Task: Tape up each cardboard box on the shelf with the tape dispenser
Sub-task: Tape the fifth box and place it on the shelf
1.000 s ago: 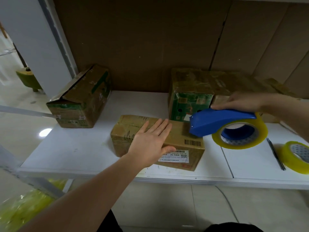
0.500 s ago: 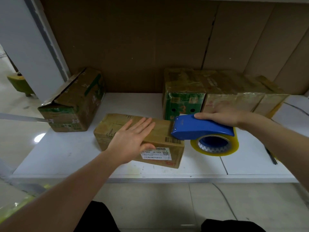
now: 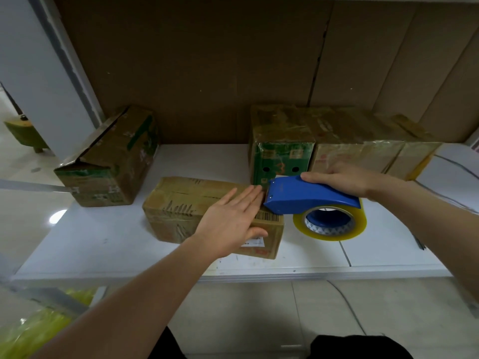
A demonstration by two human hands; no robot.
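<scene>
My flat left hand (image 3: 230, 226) steadies the front-edge box (image 3: 181, 203) on the shelf (image 3: 103, 242) while my right hand (image 3: 344, 177) grips the tape dispenser (image 3: 305, 195) at its end.

A brown corrugated cardboard backing panel (image 3: 207, 68) fills the view from ten to two o'clock. A pale grey wall post (image 3: 39, 60) runs down at ten o'clock, with a small olive-green stool (image 3: 26, 133) on the glossy light tiled floor (image 3: 26, 216) at nine o'clock. Crumpled yellow-green plastic (image 3: 31, 332) lies at seven o'clock. A thin dark pen (image 3: 418, 242) lies at four o'clock.
</scene>
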